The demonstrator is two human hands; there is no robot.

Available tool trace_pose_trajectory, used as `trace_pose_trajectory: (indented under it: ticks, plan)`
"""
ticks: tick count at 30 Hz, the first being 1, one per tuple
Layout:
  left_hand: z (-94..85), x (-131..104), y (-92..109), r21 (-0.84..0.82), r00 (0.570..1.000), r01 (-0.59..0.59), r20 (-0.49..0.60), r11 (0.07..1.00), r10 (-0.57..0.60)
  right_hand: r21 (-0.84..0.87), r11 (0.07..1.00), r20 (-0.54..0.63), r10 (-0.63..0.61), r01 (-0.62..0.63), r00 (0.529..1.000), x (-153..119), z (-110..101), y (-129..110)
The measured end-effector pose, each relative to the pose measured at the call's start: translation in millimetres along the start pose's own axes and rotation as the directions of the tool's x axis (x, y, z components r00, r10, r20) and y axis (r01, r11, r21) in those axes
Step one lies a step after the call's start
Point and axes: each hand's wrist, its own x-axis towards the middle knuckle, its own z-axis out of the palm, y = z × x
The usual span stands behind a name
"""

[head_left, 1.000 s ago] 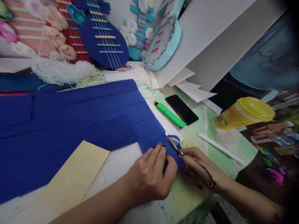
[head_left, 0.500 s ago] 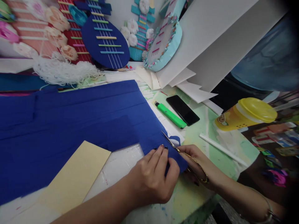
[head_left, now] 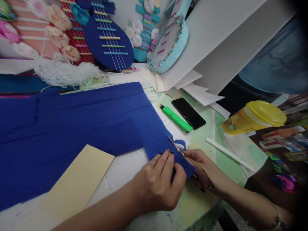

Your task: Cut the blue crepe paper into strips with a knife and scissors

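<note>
A wide sheet of dark blue paper (head_left: pixel 96 118) covers the left and middle of the table. My left hand (head_left: pixel 157 183) presses on its right end, fingers together, with part of the paper between thumb and fingers. My right hand (head_left: pixel 207 170) is wrapped round the handles of gold scissors (head_left: pixel 184 155). Their blades lie over the blue paper's right edge, beside a small curled blue strip (head_left: pixel 180 143). Some of my right fingers are hidden under the scissors and paper. A cream card (head_left: pixel 79 179) rests on the blue sheet, left of my left hand.
A green cutter (head_left: pixel 176 119) and black phone (head_left: pixel 189 113) lie beyond my hands. To the right are a white stick (head_left: pixel 229 155) and a yellow cup (head_left: pixel 252 118). Decorated paper instruments (head_left: pixel 109 41), white string (head_left: pixel 67 73) and large white sheets (head_left: pixel 204 38) stand or lie behind.
The scissor handles have shifted slightly to the left with my right fingers. My left hand has stayed almost in place on the blue paper.
</note>
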Motion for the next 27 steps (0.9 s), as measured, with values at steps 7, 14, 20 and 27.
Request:
trace_pose_trajectory:
  ticks: [7,14,20,27]
  plan:
    - [-0.8,0.0,-1.1,0.002,1.000,-0.006,-0.002,1.000,0.006,-0.008,1.000,-0.002,-0.013,0.013,1.000,1.0,-0.2,1.6]
    - [0.1,0.1,-1.1,-0.003,1.000,-0.006,-0.001,1.000,0.006,-0.021,1.000,-0.013,0.019,-0.019,1.000,-0.4,1.6,-3.6]
    - [-0.9,1.2,-0.8,-0.002,1.000,-0.007,0.001,1.000,0.007,-0.032,0.999,-0.010,0.040,-0.040,0.999,-1.7,1.0,-2.6]
    - [-1.2,0.0,-1.1,-0.008,1.000,-0.012,0.005,1.000,0.012,-0.023,0.997,0.001,0.067,-0.067,0.998,-2.4,0.4,-2.8]
